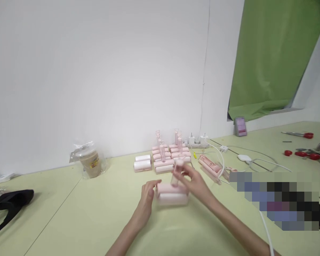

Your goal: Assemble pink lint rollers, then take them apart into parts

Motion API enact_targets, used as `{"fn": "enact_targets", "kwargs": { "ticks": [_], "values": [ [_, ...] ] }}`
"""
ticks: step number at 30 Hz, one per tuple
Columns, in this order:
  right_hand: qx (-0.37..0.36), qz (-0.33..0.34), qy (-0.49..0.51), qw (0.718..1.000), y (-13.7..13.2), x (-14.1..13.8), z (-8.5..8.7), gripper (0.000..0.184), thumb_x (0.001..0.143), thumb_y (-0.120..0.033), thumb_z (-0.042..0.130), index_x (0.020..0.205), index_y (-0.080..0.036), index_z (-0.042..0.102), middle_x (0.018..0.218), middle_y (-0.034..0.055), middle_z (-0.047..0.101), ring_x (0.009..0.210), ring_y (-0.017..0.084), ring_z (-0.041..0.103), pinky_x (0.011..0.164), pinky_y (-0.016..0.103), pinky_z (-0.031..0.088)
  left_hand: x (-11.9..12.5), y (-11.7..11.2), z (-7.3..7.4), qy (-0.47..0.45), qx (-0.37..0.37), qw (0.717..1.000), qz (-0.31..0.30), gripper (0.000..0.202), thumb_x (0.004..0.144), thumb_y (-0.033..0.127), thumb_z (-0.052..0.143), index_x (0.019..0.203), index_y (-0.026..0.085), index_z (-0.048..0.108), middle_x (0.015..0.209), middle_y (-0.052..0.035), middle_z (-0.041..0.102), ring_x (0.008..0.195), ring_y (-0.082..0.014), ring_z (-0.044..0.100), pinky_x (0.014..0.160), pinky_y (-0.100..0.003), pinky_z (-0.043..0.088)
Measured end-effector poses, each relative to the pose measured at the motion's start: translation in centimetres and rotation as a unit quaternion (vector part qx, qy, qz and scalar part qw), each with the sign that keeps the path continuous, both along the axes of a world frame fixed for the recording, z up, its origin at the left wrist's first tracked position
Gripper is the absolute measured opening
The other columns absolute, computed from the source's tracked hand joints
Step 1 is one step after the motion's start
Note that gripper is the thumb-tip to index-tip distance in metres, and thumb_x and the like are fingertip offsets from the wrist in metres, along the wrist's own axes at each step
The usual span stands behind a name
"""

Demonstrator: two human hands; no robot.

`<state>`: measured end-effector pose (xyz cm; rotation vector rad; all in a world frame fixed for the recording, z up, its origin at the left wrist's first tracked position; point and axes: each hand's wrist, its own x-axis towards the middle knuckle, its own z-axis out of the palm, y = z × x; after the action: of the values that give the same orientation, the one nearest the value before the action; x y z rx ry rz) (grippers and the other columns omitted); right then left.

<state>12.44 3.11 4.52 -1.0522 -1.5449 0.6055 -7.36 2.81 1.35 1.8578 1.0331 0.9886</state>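
In front of me is a pink-and-white roller unit (pixel 173 199), slightly blurred, with a clear pink upright handle (pixel 175 178) on top. The fingers of my left hand (pixel 147 201) are closed at the unit's left end. My right hand (pixel 193 180) pinches the upright handle near its top, thumb and fingers closed around it. Just behind stand several similar pink roller units (pixel 164 166) in rows, some with upright handles. Left of them lies a unit with white cylinders (pixel 142 165) and no visible handle.
A bagged cup (pixel 92 163) stands left by the wall. At right are an opened pink unit (pixel 210 166), white cables (pixel 266 231), a power strip (pixel 200 145) and red-handled tools (pixel 308 155). A black curved object (pixel 13 199) lies far left. A pixelated patch hides part of the right side.
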Motion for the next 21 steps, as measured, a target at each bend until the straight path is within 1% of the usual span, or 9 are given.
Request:
{"fn": "enact_targets", "kwargs": {
  "ticks": [2,3,5,7,10,13,16,18,21],
  "values": [
    [0.017,-0.033,0.033,0.999,2.8,1.8,0.7,0.029,0.077,-0.041,0.053,0.093,-0.016,0.055,0.089,0.006,0.062,0.083,0.019,0.058,0.073,0.032,0.046,-0.9,0.0,-1.7,-0.005,0.003,0.998,0.058,0.05,0.083,0.055,0.021,0.118,0.027,0.044,0.122,-0.0043,0.043,0.112,-0.0217,0.036,0.099,-0.037,0.026],
    [0.025,-0.049,0.045,0.997,4.2,2.7,0.9,0.031,0.077,-0.042,0.053,0.094,-0.016,0.054,0.091,0.0071,0.061,0.086,0.02,0.058,0.075,0.033,0.046,-1.3,0.0,-2.6,-0.013,-0.002,0.996,0.085,0.048,0.083,0.054,0.024,0.116,0.027,0.045,0.122,-0.0046,0.044,0.112,-0.0216,0.037,0.098,-0.037,0.027],
    [0.034,-0.078,0.062,0.994,7.0,4.4,0.9,0.03,0.076,-0.04,0.055,0.092,-0.015,0.053,0.091,0.0079,0.061,0.087,0.021,0.057,0.078,0.036,0.044,-1.8,0.5,-3.9,-0.045,-0.031,0.989,0.135,0.045,0.083,0.053,0.026,0.108,0.024,0.049,0.116,-0.0055,0.048,0.107,-0.0217,0.041,0.095,-0.037,0.03],
    [0.033,-0.089,0.074,0.993,9.3,5.5,0.7,0.025,0.075,-0.035,0.059,0.087,-0.014,0.055,0.089,0.0068,0.061,0.087,0.02,0.056,0.08,0.037,0.043,-2.1,1.2,-4.7,-0.078,-0.059,0.982,0.16,0.047,0.082,0.054,0.024,0.1,0.022,0.053,0.109,-0.0066,0.052,0.098,-0.0218,0.048,0.089,-0.037,0.036],
    [0.019,-0.082,0.093,0.992,11.5,6.3,-0.3,0.018,0.081,-0.028,0.055,0.091,-0.013,0.056,0.093,0.0045,0.06,0.084,0.017,0.058,0.075,0.036,0.046,-2.1,1.9,-5.0,-0.107,-0.081,0.975,0.176,0.05,0.081,0.056,0.024,0.091,0.019,0.056,0.097,-0.0071,0.057,0.084,-0.0207,0.052,0.082,-0.036,0.04],
    [0.005,-0.081,0.121,0.989,12.6,6.9,-1.6,0.021,0.086,-0.028,0.048,0.1,-0.013,0.054,0.095,0.0039,0.059,0.078,0.014,0.059,0.067,0.032,0.05,-1.9,1.9,-5.1,-0.106,-0.088,0.974,0.182,0.047,0.08,0.056,0.029,0.086,0.019,0.056,0.09,-0.006,0.058,0.078,-0.0194,0.053,0.082,-0.035,0.039],
    [0.0,-0.096,0.143,0.985,13.0,7.9,-2.9,0.023,0.087,-0.029,0.047,0.102,-0.013,0.053,0.092,0.0038,0.059,0.074,0.013,0.059,0.064,0.031,0.05,-1.7,1.6,-5.3,-0.077,-0.074,0.979,0.172,0.043,0.08,0.054,0.031,0.089,0.019,0.054,0.092,-0.0062,0.057,0.079,-0.0189,0.054,0.08,-0.034,0.041],
    [0.003,-0.108,0.148,0.983,13.1,8.6,-3.6,0.023,0.086,-0.03,0.047,0.101,-0.013,0.053,0.09,0.0034,0.059,0.074,0.013,0.059,0.063,0.031,0.05,-1.8,2.1,-5.3,-0.042,-0.045,0.982,0.178,0.04,0.079,0.051,0.034,0.093,0.018,0.052,0.093,-0.0073,0.057,0.081,-0.0196,0.055,0.078,-0.035,0.043],
    [0.021,-0.128,0.141,0.981,13.1,9.4,-4.2,0.031,0.082,-0.04,0.049,0.099,-0.014,0.052,0.092,0.0059,0.06,0.079,0.017,0.059,0.065,0.032,0.05,-2.5,4.7,-4.9,0.011,0.02,0.976,0.218,0.04,0.074,0.045,0.044,0.102,0.016,0.046,0.104,-0.0106,0.052,0.095,-0.023,0.051,0.085,-0.038,0.039]
  ]
}}
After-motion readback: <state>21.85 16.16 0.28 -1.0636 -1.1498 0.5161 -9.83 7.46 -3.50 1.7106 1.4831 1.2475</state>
